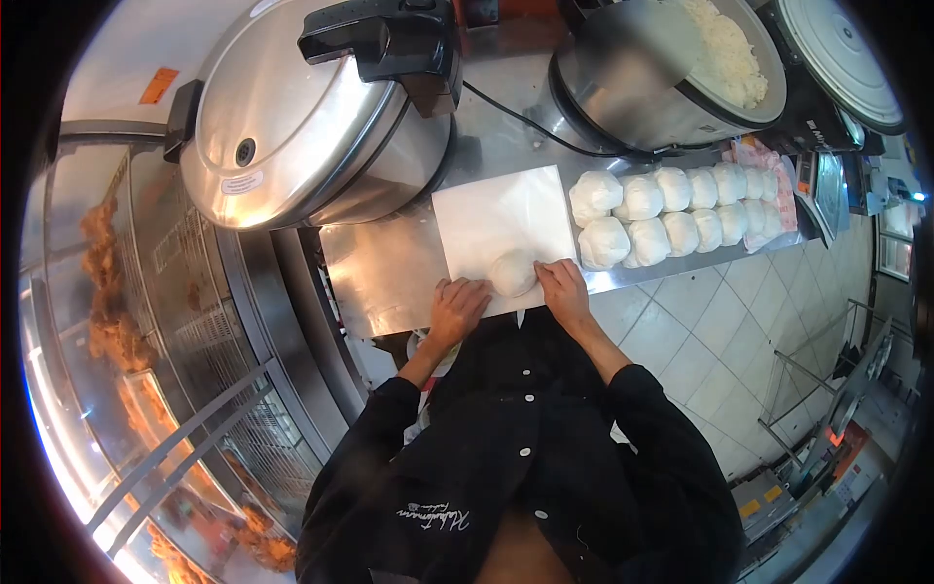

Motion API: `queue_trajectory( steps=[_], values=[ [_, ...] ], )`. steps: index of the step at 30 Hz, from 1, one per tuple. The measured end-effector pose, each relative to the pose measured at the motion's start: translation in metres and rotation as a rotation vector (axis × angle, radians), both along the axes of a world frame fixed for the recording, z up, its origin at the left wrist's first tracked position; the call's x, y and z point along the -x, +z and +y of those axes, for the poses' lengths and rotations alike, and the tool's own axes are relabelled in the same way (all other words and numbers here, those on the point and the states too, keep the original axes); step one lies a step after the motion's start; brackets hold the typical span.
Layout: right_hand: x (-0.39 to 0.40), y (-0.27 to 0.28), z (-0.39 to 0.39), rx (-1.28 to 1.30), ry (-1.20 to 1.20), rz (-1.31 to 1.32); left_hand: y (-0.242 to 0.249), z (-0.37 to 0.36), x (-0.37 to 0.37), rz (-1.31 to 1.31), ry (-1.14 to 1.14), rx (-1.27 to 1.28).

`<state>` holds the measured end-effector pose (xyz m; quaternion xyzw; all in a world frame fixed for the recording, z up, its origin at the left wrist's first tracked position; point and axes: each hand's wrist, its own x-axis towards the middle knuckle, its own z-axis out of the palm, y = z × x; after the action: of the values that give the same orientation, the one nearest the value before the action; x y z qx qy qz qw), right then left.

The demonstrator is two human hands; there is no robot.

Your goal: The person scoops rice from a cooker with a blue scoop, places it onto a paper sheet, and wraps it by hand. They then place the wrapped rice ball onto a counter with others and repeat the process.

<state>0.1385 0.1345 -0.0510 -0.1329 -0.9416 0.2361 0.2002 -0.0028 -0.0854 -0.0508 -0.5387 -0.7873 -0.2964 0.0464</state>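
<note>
**Rice ball between two hands on the paper**

The rice ball (513,273) sits on a white paper sheet (501,229) near its front edge. I see my left hand (457,307) lying flat on the sheet's corner, fingers spread, just beside the ball. My right hand (562,287) rests open, fingertips touching the ball's side, not pinching it. Wrapped balls (671,214) line the counter (379,273) to the right; the sheet's far half lies bare.

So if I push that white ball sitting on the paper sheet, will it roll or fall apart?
The ball looks rounded, so it might roll a little. It seems soft and compacted like the wrapped ones, so probably dents rather than crumbles. The thin sheet beneath would likely slide.
</note>
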Motion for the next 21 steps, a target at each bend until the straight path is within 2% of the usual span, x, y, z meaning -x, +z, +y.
queue_trajectory(
  steps=[4, 6, 7, 9, 10, 13, 16, 18, 20, 21],
  values=[
    [0.005, 0.006, -0.007, -0.012, -0.057, 0.041, 0.012, 0.007, -0.012, -0.09, 0.013, 0.122],
    [0.012, 0.01, -0.015, 0.14, -0.117, 0.095, 0.009, 0.006, -0.014, -0.099, 0.01, 0.136],
    [0.016, 0.014, -0.018, 0.137, -0.13, 0.097, 0.009, 0.005, -0.014, -0.11, 0.013, 0.153],
    [0.025, 0.021, -0.024, 0.54, -0.132, 0.153, 0.011, 0.005, -0.016, -0.133, 0.014, 0.158],
    [0.03, 0.025, -0.027, 0.536, -0.148, 0.157, 0.012, 0.004, -0.017, -0.157, 0.031, 0.164],
    [0.049, 0.037, -0.028, 0.774, -0.226, -0.047, 0.013, 0.004, -0.017, -0.133, 0.03, 0.151],
    [0.086, 0.058, -0.025, 0.538, -0.242, -0.511, 0.01, 0.003, -0.022, -0.175, 0.065, 0.193],
    [0.112, 0.055, -0.04, 0.265, -0.254, -0.636, 0.015, 0.004, -0.024, -0.192, 0.058, 0.21],
    [0.122, 0.036, -0.049, 0.225, -0.258, -0.599, 0.026, 0.01, -0.028, -0.193, 0.089, 0.239],
    [0.125, 0.017, -0.052, 0.21, -0.221, -0.494, 0.032, 0.013, -0.028, -0.316, 0.161, 0.263]
  ],
)
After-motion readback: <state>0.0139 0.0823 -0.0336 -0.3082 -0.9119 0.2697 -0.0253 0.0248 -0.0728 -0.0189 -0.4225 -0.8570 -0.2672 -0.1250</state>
